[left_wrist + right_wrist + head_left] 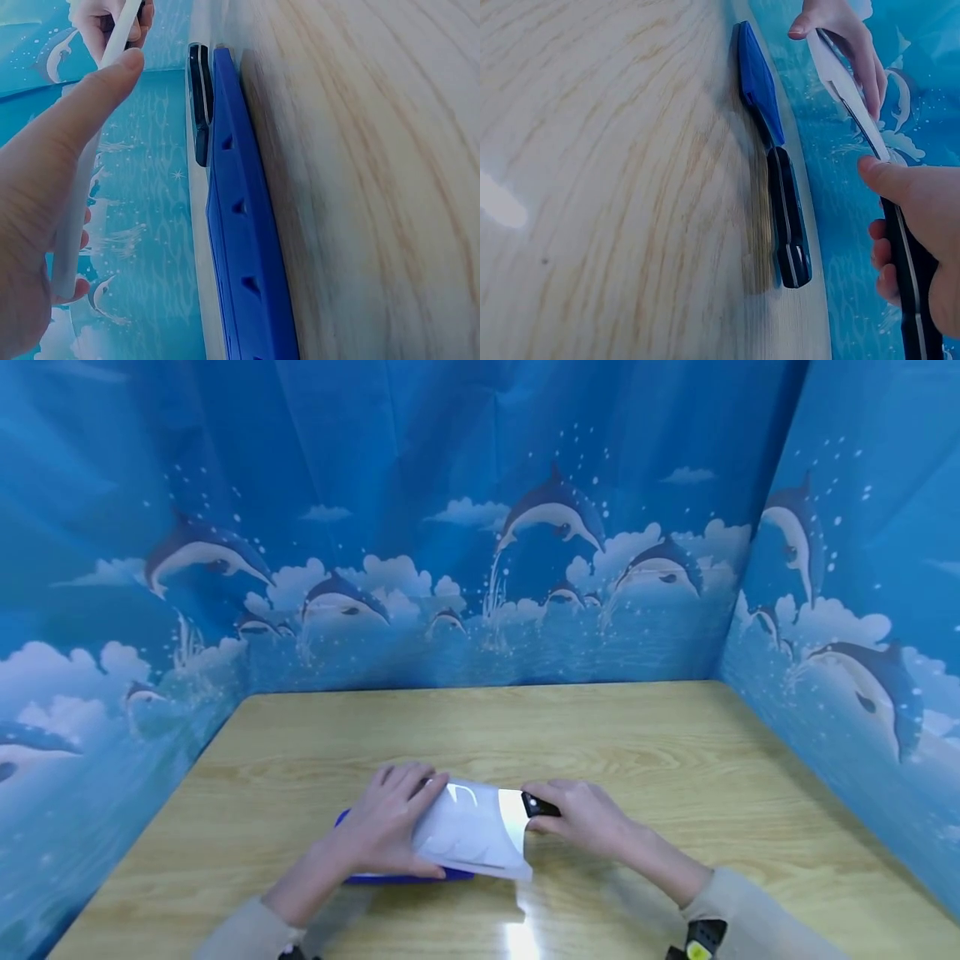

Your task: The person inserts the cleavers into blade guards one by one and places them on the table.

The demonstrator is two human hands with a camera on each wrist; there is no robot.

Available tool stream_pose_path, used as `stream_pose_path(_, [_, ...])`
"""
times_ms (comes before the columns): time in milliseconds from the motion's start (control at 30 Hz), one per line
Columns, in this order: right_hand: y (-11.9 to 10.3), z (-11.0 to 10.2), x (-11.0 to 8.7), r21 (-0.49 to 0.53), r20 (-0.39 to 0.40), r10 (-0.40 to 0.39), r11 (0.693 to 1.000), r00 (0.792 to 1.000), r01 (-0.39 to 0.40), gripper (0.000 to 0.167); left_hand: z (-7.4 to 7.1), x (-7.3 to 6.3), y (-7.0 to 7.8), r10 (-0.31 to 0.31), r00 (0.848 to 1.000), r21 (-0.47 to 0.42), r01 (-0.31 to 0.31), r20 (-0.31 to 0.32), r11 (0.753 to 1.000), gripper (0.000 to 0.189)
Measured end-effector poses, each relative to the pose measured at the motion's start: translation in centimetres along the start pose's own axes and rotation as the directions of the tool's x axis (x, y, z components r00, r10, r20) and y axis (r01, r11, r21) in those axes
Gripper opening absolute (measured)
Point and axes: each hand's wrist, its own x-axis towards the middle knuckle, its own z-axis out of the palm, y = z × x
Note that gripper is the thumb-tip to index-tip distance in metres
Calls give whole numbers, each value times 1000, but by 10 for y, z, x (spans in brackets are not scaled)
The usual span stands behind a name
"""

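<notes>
In the head view my left hand [384, 825] grips a white blade sheath [467, 831] from its left side, thumb on the near face and fingers behind. My right hand [588, 817] holds the black handle of a broad-bladed kitchen knife [540, 807]. A strip of bare blade shows between the handle and the sheath; the rest of the blade is hidden inside it. Both are held above the table. Below them lies a blue sheath [247, 225], with the black handle [787, 217] of a second knife sticking out of it, clearest in the right wrist view.
The wood-grain table [675, 752] spreads out around the hands. Blue curtains [420, 460] printed with dolphins stand along its back and sides. Light glares off the tabletop near the front.
</notes>
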Motion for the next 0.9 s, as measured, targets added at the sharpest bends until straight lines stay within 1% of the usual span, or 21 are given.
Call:
stream_pose_path(200, [1,2,2,58,6,29,998,1000,-29,31,1,-2,-2,-1,1000,4,1,12,1000,113])
stream_pose_path(367, [2,2,5,131,52,81,988,995,-87,27,1,-3,-4,11,999,28,-12,31,1000,109])
stream_pose_path(433, [2,2,6,147,66,91,984,994,-100,26,0,-4,-6,18,999,39,-20,48,999,106])
stream_pose_path(567, [4,2,10,173,91,104,978,990,-118,26,-5,-4,-11,22,996,33,-25,89,999,102])
stream_pose_path(633, [5,1,14,180,109,105,976,988,-123,29,-9,-1,-15,17,994,27,-20,108,999,102])
stream_pose_path(733, [8,-3,21,192,145,108,972,984,-135,32,-14,2,-21,7,991,43,-13,135,999,105])
stream_pose_path(800, [12,-7,26,187,164,132,969,978,-162,35,-17,5,-26,-9,989,50,2,150,999,107])
stream_pose_path(900, [19,-12,33,199,184,196,952,963,-231,35,-20,7,-35,-46,985,47,39,168,998,109])
